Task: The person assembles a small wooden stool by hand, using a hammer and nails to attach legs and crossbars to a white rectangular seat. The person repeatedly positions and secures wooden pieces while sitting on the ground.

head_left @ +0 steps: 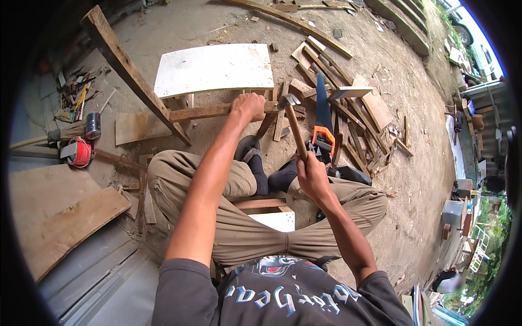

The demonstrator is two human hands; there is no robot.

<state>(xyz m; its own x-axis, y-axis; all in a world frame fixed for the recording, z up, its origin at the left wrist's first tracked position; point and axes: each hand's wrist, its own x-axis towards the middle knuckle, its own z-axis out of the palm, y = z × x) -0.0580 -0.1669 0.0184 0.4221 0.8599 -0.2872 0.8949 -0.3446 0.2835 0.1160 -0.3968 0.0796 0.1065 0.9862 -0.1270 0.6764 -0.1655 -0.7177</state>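
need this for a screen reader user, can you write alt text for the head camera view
A seated person's right hand grips a hammer by its wooden handle, its head raised beside the left hand, which holds a wooden batten under a white board. A handsaw with an orange handle lies among wood offcuts on the dirt ground.

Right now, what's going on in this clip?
A person sits low on the ground among scattered wood offcuts. The left hand grips a wooden strip lying under the edge of a white board. The right hand holds a hammer by its wooden handle, head raised near the strip's end. A handsaw with an orange handle lies just beyond the feet.
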